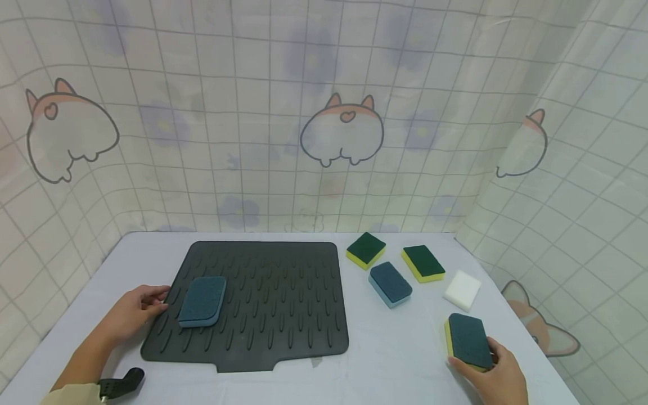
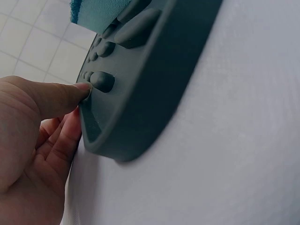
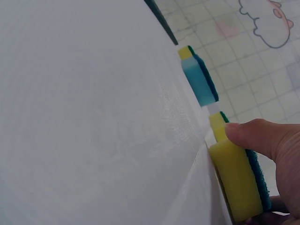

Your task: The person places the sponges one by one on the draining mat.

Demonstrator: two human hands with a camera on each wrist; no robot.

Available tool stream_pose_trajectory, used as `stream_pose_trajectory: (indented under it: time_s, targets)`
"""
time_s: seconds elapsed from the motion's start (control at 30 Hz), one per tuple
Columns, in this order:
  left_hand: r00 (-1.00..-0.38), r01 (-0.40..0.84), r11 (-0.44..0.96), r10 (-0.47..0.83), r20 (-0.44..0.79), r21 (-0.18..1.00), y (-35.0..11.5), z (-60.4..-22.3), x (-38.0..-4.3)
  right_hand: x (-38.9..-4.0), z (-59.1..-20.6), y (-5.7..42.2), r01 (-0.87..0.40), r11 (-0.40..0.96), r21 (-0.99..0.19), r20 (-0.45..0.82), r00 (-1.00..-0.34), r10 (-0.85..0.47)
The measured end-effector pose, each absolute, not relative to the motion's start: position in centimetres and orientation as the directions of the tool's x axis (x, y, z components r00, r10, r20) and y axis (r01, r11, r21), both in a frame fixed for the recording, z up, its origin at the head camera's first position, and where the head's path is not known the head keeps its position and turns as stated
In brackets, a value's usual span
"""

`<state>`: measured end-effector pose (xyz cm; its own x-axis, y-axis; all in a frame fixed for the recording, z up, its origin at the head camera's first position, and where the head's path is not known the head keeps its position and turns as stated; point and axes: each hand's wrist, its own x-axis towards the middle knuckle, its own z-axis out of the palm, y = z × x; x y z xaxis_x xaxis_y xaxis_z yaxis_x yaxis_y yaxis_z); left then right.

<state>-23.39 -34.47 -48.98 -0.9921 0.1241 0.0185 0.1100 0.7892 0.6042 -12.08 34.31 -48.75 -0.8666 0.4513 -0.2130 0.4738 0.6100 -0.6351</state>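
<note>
My left hand (image 1: 133, 313) is at the left edge of a dark grey ridged mat (image 1: 283, 332). In the left wrist view the thumb presses on the mat's raised rim (image 2: 136, 103), with the fingers against its outer side, so the edge is pinched. On the mat's left part lies a blue sponge (image 1: 203, 301) with a dark scouring face up. Toward the front right, my right hand (image 1: 498, 374) grips a yellow sponge (image 3: 236, 183) by its sides. Its dark green scouring layer faces up in the head view.
Beyond the right hand lie a white sponge (image 1: 463, 290), a blue sponge (image 1: 390, 284) and two yellow-and-green sponges, one farther back (image 1: 367, 249) and one to its right (image 1: 423, 262). A patterned curtain (image 1: 283, 185) rises behind the white-covered table (image 1: 385, 360).
</note>
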Motion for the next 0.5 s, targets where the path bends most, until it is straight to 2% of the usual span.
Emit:
stream_pose_trajectory:
  time_s: [0.5]
  targets:
    - [-0.994,0.103,0.785,0.109,0.028,0.611,-34.47,-49.37,-23.64,-12.27,-48.85,34.06,0.469,0.606,-0.642,-0.197,-0.866,0.460]
